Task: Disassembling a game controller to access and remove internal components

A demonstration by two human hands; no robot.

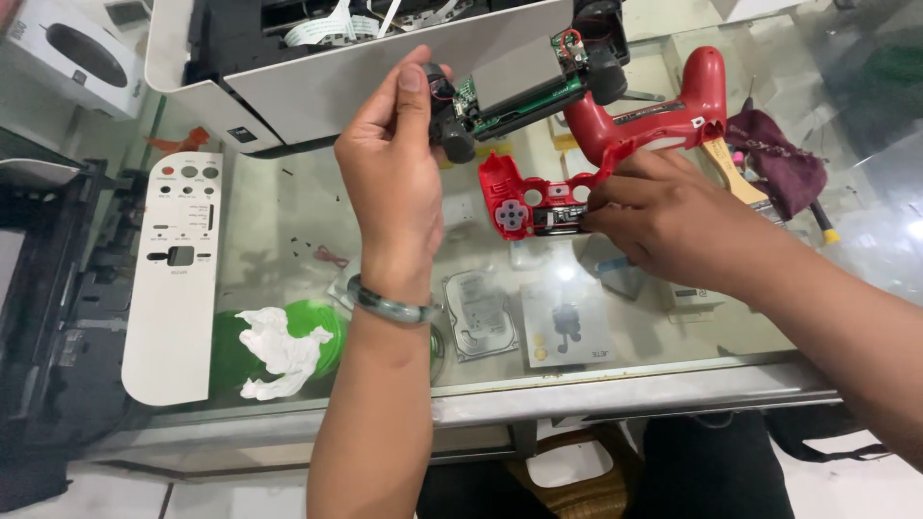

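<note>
My left hand is raised above the glass counter and grips the inner board of a game controller, a green circuit board with black thumbsticks and a grey pad. My right hand rests lower to the right, fingers pinched on the red front shell of the controller, which lies face-in with its button holes showing. Behind it, the red rear shell lies on the glass. A green bangle sits on my left wrist.
An opened white printer stands at the back. A white control panel cover lies at the left beside a crumpled white tissue and a green object. A maroon cloth, a wooden-handled brush and hard drives under the glass are nearby.
</note>
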